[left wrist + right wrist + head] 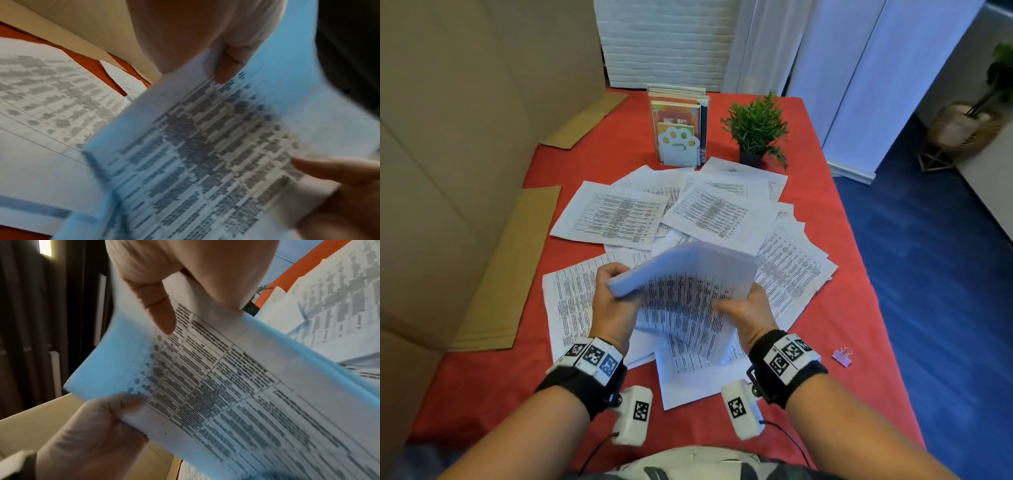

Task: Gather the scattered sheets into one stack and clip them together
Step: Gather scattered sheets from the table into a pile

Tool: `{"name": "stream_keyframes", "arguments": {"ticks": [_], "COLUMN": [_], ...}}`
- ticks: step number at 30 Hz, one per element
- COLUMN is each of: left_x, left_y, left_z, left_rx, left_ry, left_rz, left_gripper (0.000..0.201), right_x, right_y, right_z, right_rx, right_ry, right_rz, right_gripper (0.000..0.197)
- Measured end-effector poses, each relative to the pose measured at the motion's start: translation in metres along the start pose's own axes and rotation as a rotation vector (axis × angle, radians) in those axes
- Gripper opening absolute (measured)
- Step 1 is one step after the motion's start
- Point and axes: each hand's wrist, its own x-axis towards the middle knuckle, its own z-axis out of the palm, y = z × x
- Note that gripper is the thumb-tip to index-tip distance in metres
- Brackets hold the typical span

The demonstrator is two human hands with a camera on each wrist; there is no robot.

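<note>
1. Along the left edge of the table (835,308), which wears a red cloth, flat cardboard pieces (513,274) lie against a cardboard wall; only the head view shows them whole.
2. The left hand (613,301) grasps the left side of the stack (688,287) of printed sheets, held above the middle of the table and tilted up. The left wrist view adds the thumb pressed on the printed face near that edge.
3. Loose sheets (616,212) lie spread and overlapping across the middle of the table, from under the hands to the far half; the wrist views catch only blurred parts of them.
4. Toward the far edge stands a book holder (679,133) with a paw-shaped front, filled with books, seen only in the head view.
5. The right hand (746,315) grips the right side of the stack. The right wrist view shows its thumb on the printed page, and the left hand pinching the opposite edge.
6. Just right of the book holder stands a small potted plant (756,130).
7. Near the right edge, well apart from the stack, lies a pink binder clip (842,356), visible in the head view alone.
</note>
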Motion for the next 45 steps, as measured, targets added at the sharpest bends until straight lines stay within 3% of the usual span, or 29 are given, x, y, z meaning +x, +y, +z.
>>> {"name": "stream_keyframes", "arguments": {"ticks": [4,7,11,13,16,19,21,23,25,28,31,34,36,41,45], "left_x": [-0.008,-0.01,-0.008,-0.009,-0.014,-0.015,-0.014,-0.01,-0.007,-0.002,0.003,0.008,0.011,0.016,0.019], "left_y": [0.005,0.001,-0.017,-0.026,-0.035,-0.047,-0.053,-0.057,-0.055,-0.054,-0.052,-0.058,-0.064,-0.081,-0.087], "left_z": [0.007,0.005,-0.006,-0.012,-0.014,-0.021,-0.024,-0.023,-0.015,-0.007,-0.015,-0.036,-0.051,-0.077,-0.088], "left_rx": [-0.019,-0.011,-0.03,0.046,0.271,0.492,0.492,0.509,0.506,0.475,0.462,0.463,0.491,0.51,0.507], "left_ry": [0.018,0.018,-0.026,-0.08,-0.204,-0.224,-0.259,-0.224,-0.153,-0.059,0.053,0.131,0.162,0.209,0.223], "left_rz": [0.007,-0.01,-0.139,-0.17,-0.121,-0.134,-0.152,-0.071,-0.126,-0.182,-0.224,-0.284,-0.315,-0.39,-0.438], "left_gripper": [0.033,0.039,0.049,0.044,0.047,0.036,0.032,0.03,0.022,0.008,0.006,0.009,0.009,0.009,0.012], "right_x": [-0.005,-0.007,-0.002,-0.001,-0.005,-0.004,0.0,0.004,0.008,0.029,0.068,0.102,0.115,0.147,0.161], "right_y": [-0.004,0.0,0.017,0.023,0.03,0.039,0.038,0.03,0.017,0.013,0.024,0.027,0.027,0.031,0.028], "right_z": [0.001,-0.002,-0.011,-0.015,-0.019,-0.023,-0.024,-0.024,-0.024,-0.035,-0.073,-0.123,-0.143,-0.15,-0.133], "right_rx": [-0.023,-0.011,-0.074,-0.171,-0.33,-0.457,-0.547,-0.536,-0.528,-0.574,-0.62,-0.802,-0.794,-0.689,-0.757], "right_ry": [-0.037,-0.058,-0.067,-0.12,-0.169,-0.098,-0.058,-0.06,-0.09,-0.053,0.224,0.537,0.684,0.688,0.491], "right_rz": [-0.075,-0.087,0.029,0.086,0.123,0.141,0.119,0.062,-0.006,-0.063,-0.094,0.108,0.25,0.337,0.237], "right_gripper": [0.037,0.043,0.044,0.042,0.021,0.015,0.019,0.019,0.009,0.024,0.038,0.056,0.062,0.068,0.063]}}
